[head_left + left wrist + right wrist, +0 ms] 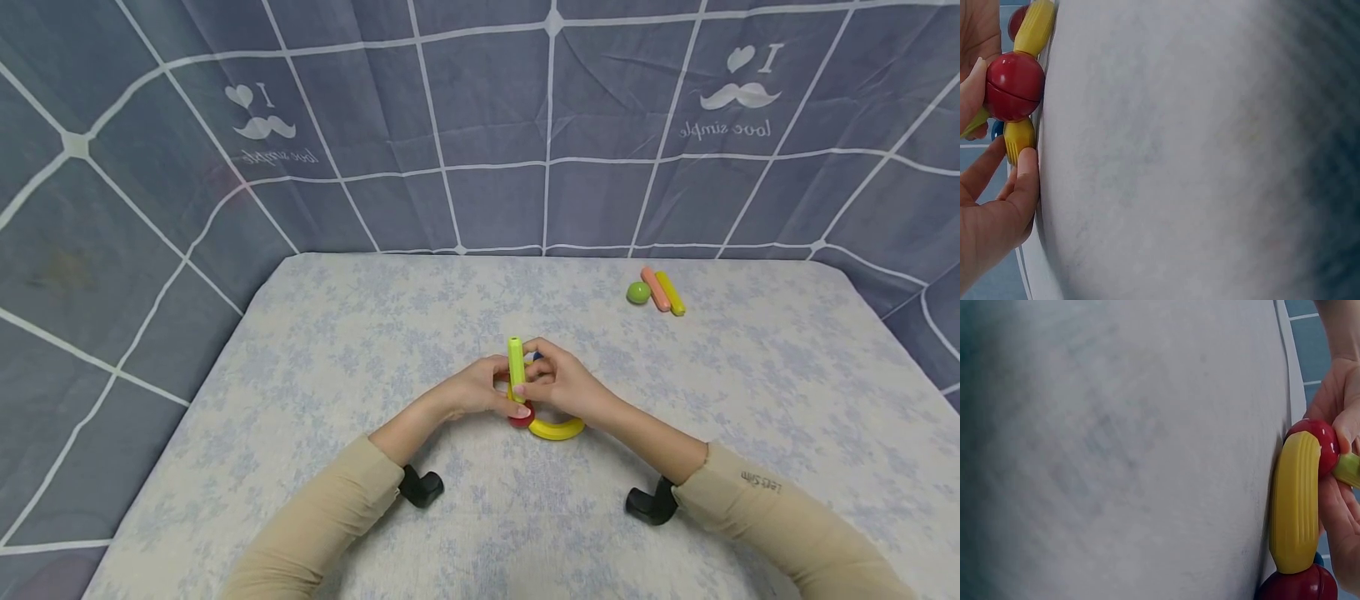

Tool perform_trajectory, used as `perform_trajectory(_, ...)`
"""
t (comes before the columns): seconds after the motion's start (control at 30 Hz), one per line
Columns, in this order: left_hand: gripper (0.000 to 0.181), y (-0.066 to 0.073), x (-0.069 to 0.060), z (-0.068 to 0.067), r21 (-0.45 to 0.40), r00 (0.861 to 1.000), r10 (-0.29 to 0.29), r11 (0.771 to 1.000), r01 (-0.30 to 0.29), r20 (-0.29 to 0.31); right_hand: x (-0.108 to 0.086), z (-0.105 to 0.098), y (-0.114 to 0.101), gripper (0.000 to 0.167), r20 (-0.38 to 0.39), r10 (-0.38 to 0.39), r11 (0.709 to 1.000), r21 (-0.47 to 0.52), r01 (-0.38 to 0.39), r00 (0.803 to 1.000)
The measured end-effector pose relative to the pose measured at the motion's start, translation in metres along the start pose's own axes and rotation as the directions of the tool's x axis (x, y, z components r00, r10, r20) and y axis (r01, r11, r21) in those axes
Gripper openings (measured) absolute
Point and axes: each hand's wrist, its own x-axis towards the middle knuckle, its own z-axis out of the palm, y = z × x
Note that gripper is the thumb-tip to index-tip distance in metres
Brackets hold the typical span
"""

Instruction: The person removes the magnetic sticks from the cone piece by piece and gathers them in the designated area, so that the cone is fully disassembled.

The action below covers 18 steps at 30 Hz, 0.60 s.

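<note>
A lime-green rod (516, 362) stands upright on a red ball (521, 419), which appears to be at its lower end. My right hand (558, 383) pinches the rod from the right. On the left, my left hand (480, 387) grips the red ball, its thumb on the ball's surface. From that ball a yellow curved piece (557, 431) runs rightward along the table; its ridged side shows in the right wrist view, joined to a dark red ball (1297, 585). Another yellow piece (1020, 139) meets the ball under fingertips in the left wrist view. A blue part (537, 356) is mostly hidden behind my right hand.
At the back right of the table (375, 317) lie a green ball (638, 292), a pink-orange rod (656, 289) and a yellow rod (670, 293), close together. A grey-blue checked curtain (487, 100) hangs behind the table. Black wrist mounts (651, 505) sit by both forearms.
</note>
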Motion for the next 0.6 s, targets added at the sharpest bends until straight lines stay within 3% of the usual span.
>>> perform_trajectory(0.17, 0.044, -0.0003, 0.0002, 0.0001, 0.017, 1.000, 0.002, 1.000, -0.002, 0.000, 0.0022, -0.0002, 0.0009, 0.041, -0.003, 0.012, 1.000, 0.013, -0.012, 1.000)
perform_trajectory(0.4, 0.048, 0.0033, 0.0002, 0.0007, 0.053, 1.000, -0.016, 0.998, 0.017, -0.013, 0.0068, -0.0042, 0.0040, 0.043, -0.034, 0.107, 0.984, 0.147, -0.101, 0.994)
perform_trajectory(0.6, 0.045, 0.0032, 0.0012, 0.0005, 0.096, 0.999, -0.013, 0.995, 0.016, -0.032, 0.0077, -0.0086, -0.0027, 0.043, -0.036, 0.098, 0.981, 0.174, -0.090, 0.995)
